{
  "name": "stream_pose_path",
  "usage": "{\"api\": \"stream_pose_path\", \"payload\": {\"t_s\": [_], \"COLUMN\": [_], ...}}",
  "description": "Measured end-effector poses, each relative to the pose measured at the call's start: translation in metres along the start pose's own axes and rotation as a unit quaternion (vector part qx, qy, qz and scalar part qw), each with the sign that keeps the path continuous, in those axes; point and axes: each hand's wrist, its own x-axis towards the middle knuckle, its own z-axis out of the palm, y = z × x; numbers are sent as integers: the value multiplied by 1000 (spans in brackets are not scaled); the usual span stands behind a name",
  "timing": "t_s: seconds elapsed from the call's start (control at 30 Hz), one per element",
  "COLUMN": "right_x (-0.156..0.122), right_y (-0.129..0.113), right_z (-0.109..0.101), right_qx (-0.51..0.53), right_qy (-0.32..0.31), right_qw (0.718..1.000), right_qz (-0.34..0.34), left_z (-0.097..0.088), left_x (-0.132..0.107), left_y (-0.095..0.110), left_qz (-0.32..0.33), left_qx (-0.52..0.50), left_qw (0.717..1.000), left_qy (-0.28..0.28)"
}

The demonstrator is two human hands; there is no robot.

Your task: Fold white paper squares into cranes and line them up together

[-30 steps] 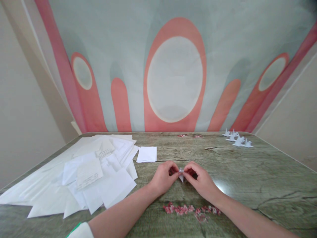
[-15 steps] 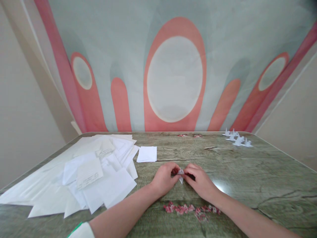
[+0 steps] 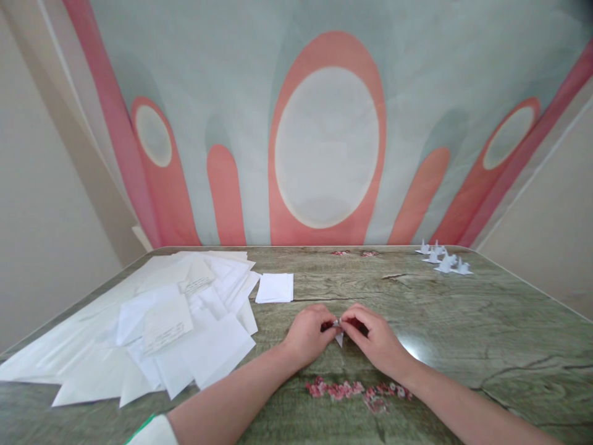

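A small folded white paper (image 3: 340, 339) is pinched between my two hands over the middle of the table. My left hand (image 3: 309, 334) grips it from the left, thumb and fingers closed together. From the other side my right hand (image 3: 368, 332) pinches its upper part with thumb and forefinger. A pointed white tip sticks out below the fingertips, while most of the paper is hidden behind them. At the far right corner stand several folded paper cranes (image 3: 447, 262).
A large spread of loose white sheets (image 3: 217, 349) covers the table's left side. Beside it lies a neat stack of small square papers (image 3: 274, 288). Pink flower pictures (image 3: 343, 390) mark the wood-grain table (image 3: 500, 327) near the front. A patterned backdrop (image 3: 250, 80) rises behind.
My right fingertips have shifted slightly left, nearer to my left fingers, and cover more of the folded paper. Its lower tip has tilted a little to the right.
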Motion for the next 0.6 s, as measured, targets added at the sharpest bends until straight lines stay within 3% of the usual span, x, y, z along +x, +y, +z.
{"api": "stream_pose_path", "payload": {"t_s": [0.6], "right_x": [3], "right_y": [2], "right_z": [-1], "right_qx": [23], "right_qy": [-3], "right_qw": [1000], "right_qz": [21], "left_z": [0], "left_x": [2], "left_y": [2], "left_qz": [-56], "left_qx": [-80], "left_qw": [995], "left_qy": [22]}}
